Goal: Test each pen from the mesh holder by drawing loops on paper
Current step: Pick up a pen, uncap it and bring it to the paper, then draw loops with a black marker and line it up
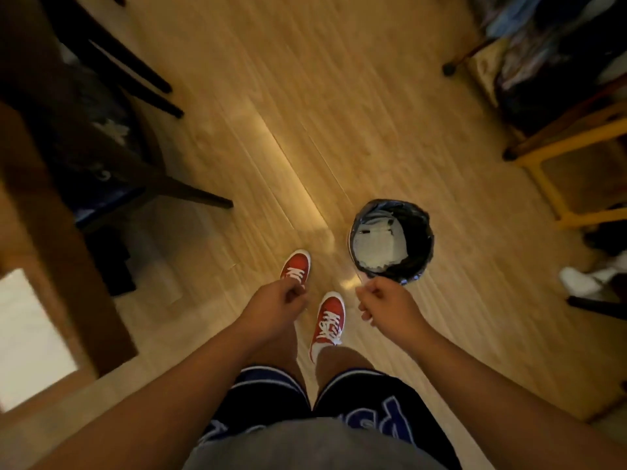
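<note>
Glossy wood floor (339, 96), plastic-lined bin (392, 241)

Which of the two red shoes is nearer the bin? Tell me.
The right-foot red shoe, the lower one in the picture, beside the right hand. The bin stands up and right of it; the other red shoe sits further left.

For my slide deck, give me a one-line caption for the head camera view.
Standing on a wood floor in red sneakers, left hand and right hand loosely curled beside a lined bin.
</note>
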Available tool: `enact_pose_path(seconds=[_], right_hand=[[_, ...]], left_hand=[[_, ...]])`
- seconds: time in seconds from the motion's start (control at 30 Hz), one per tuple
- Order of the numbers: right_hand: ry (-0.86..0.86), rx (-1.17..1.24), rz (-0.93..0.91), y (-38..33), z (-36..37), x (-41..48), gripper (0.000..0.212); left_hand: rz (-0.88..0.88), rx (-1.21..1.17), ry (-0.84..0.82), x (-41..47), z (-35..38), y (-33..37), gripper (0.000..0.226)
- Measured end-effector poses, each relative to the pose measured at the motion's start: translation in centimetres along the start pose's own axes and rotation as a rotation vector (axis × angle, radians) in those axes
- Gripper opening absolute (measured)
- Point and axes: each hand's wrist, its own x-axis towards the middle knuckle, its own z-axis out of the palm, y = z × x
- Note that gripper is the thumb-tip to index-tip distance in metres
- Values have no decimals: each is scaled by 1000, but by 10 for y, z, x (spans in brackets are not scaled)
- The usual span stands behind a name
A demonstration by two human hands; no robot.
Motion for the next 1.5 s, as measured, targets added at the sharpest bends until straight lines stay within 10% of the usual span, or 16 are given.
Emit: enact_pose_path(seconds=[0.43, 0.9, 1.23, 1.5], right_hand=[[-412, -499, -579, -156, 122, -156, 18], [-487, -725, -701, -286, 432, -243, 13], [-331, -854, -915, -361, 627, -238, 34], [-277, -959, -1013, -431, 731, -226, 42]], left_hand=[[-190, -295, 536, -262, -94, -79, 8], [-384, -212, 975, -411, -204, -395, 15], [-464, 130, 781, -418, -317, -532, 88], [-522, 175, 735, -399, -343, -549, 105]])
